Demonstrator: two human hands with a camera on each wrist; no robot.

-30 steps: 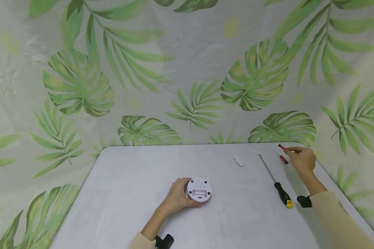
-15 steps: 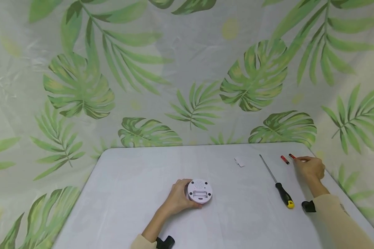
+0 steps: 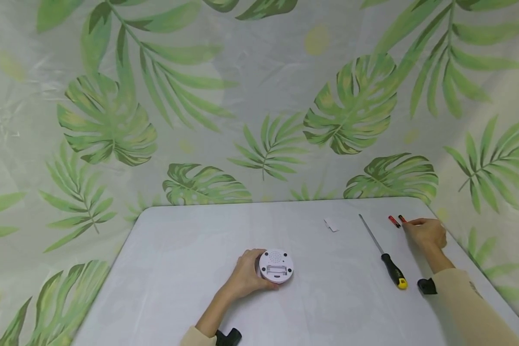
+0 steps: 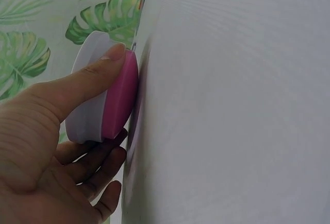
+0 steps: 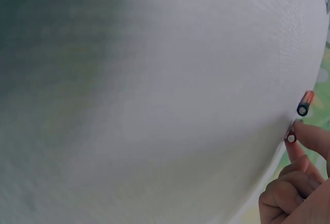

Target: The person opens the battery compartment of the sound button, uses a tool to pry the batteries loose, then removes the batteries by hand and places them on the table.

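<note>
My left hand [image 3: 247, 275] grips the side of a round white device [image 3: 276, 259]. Its upturned face carries small dark feet, a cluster of holes and an uncovered battery slot without batteries. The left wrist view shows the device's pink lower part [image 4: 121, 100] against the table, with the thumb [image 4: 93, 74] across its side. At the far right, my right hand [image 3: 426, 234] pinches a red and black battery [image 5: 291, 138] between thumb and index finger, at the table surface. A second such battery [image 3: 394, 221] lies just left of it, apart from the fingers.
A long screwdriver [image 3: 391, 269] with a black and yellow handle lies left of the right forearm. Farther left is a small white piece [image 3: 331, 225], perhaps a cover. The white table [image 3: 190, 240] ends at a leaf-patterned backdrop [image 3: 268, 96].
My right hand has carried its battery from the far left of the other battery round to its right side, moving slightly toward me. The left hand and device stay in place.
</note>
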